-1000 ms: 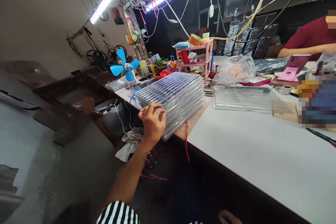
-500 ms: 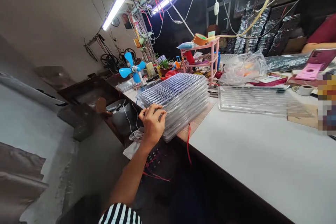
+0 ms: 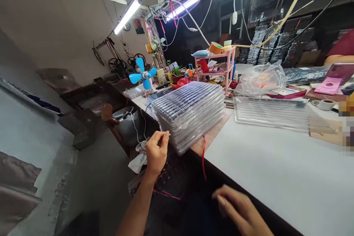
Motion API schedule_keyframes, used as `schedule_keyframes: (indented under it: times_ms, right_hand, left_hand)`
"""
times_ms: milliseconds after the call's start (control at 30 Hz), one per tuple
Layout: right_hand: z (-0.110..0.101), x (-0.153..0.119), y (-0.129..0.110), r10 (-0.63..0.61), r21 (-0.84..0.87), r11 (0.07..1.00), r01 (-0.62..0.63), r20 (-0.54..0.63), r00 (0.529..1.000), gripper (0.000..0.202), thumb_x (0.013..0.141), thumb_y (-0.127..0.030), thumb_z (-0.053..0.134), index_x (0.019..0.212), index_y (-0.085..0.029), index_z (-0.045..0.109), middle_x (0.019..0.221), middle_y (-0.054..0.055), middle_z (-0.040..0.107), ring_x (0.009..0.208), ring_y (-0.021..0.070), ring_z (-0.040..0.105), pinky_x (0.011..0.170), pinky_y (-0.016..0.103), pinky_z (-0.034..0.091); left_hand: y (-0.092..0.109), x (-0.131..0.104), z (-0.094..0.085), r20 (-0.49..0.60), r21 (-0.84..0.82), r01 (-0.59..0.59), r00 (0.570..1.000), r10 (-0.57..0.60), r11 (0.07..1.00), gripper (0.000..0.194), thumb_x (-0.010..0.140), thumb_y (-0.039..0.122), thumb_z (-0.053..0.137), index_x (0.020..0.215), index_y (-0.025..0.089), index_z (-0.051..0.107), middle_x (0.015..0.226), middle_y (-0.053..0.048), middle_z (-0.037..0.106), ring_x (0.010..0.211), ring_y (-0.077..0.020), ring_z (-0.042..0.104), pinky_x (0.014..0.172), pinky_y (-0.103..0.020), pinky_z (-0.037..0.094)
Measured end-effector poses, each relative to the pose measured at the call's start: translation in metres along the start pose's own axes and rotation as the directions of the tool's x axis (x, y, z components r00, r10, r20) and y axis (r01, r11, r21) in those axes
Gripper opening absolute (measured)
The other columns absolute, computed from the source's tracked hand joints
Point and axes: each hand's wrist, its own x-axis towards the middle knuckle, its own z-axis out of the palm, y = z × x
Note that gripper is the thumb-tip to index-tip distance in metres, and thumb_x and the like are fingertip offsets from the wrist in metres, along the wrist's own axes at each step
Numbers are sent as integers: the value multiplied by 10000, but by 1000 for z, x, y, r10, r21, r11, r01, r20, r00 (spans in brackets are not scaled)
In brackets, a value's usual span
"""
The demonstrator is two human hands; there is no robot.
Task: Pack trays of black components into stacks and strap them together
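A tall stack of clear plastic trays (image 3: 197,118) stands at the table's left corner, its top tray lined with rows of dark, shiny strips. My left hand (image 3: 157,153) is just in front of the stack's near left corner. Its thumb and forefinger are pinched together, and anything between them is too small to make out. Low in the view, my right hand (image 3: 242,208) hovers over the table's front edge, fingers loosely bent and apart, holding nothing visible.
One clear tray (image 3: 271,114) lies flat on the white table (image 3: 265,158), right of the stack. Behind are a pink rack (image 3: 229,70), a plastic bag (image 3: 260,77) and a blue fan (image 3: 142,74). A red ribbon (image 3: 204,158) hangs over the edge.
My left hand has come down and away from the stack's top corner, its fingertips closing into a pinch. My right hand has entered from below. The whole view has shifted slightly.
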Motion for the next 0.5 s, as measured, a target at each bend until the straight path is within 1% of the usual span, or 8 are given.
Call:
schedule_keyframes:
  times_ms: [33,67,100,167,233,300,400,500]
  right_hand:
    - [-2,18,-21,-68,32,997,70,-35,997,380,855,-529,459,877,-214,671,682,26,580,641,148,543,620,253,453]
    - [-3,37,-40,-120,85,988,125,-65,991,375,853,-524,478,903,-200,660,674,17,567,624,134,531,605,248,441]
    - [-3,56,-57,-144,153,976,156,-85,986,377,839,-525,508,908,-184,652,673,11,558,605,125,524,578,244,431]
    - [-1,95,-80,-129,323,933,157,-105,986,391,781,-524,598,923,-162,642,656,-4,549,553,105,506,520,237,405]
    - [3,127,-92,-45,524,847,88,-94,995,393,702,-490,701,890,-152,630,634,-19,552,498,79,479,472,220,371]
    - [8,149,-98,16,656,754,27,-59,998,386,643,-447,766,825,-146,610,622,-23,562,464,58,466,444,203,347]
    - [14,165,-101,48,714,699,-20,-20,999,389,596,-413,809,726,-144,560,597,-21,562,447,50,475,430,190,338]
    - [19,169,-101,84,736,674,-65,12,996,402,569,-394,825,701,-152,532,570,-21,558,434,56,477,431,195,353]
  left_hand:
    - [-2,2,2,70,-124,142,988,-134,982,298,855,430,543,774,170,664,647,-16,592,572,-120,535,564,-248,433]
    - [-3,5,4,151,-235,277,957,-247,932,337,837,470,553,778,159,666,606,-11,595,510,-103,513,502,-228,397]
    - [-4,7,7,223,-328,389,918,-329,861,369,809,502,575,776,147,668,577,-11,600,463,-89,494,454,-213,355]
    - [-3,13,10,321,-451,523,851,-416,723,402,725,526,653,742,125,668,538,-14,607,397,-66,459,394,-193,271]
    - [-1,18,10,389,-511,597,802,-453,618,406,644,507,725,708,110,671,515,-18,611,360,-51,434,368,-183,216]
    - [-1,22,9,456,-545,649,760,-462,531,400,593,473,767,706,99,681,511,-22,618,342,-41,418,359,-176,190]
    - [-5,24,7,534,-576,698,715,-451,425,391,568,435,789,723,88,695,519,-30,631,334,-31,412,361,-170,190]
    - [-8,24,9,557,-589,711,702,-444,384,389,560,429,794,715,85,700,520,-36,638,332,-37,429,363,-171,201]
